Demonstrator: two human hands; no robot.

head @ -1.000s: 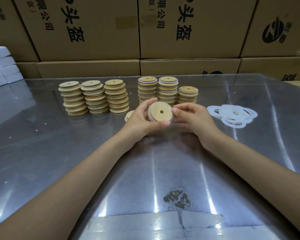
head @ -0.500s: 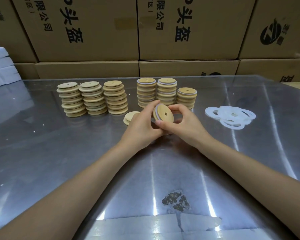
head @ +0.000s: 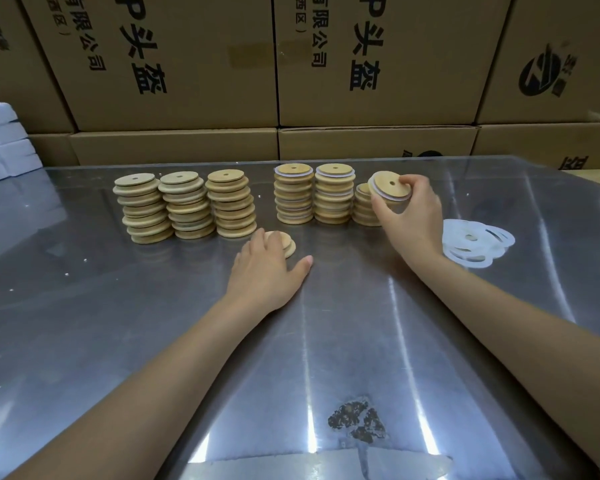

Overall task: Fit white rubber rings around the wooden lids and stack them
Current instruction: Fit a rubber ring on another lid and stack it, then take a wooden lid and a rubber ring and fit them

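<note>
Right hand (head: 413, 216): pinching ringed lid (head: 390, 190), tilted over shortest ringed stack (head: 364, 211), right of centre.
Left hand (head: 265, 268): fingers spread, resting on loose lid (head: 286, 244), centre.
Rubber rings (head: 475, 242): piled, right.

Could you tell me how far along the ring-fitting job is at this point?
Done: two tall ringed stacks and a short third stack. In hand: the right hand holds a ringed lid over that stack; the left hand touches a bare lid. Left: three unringed stacks and loose rings.
</note>
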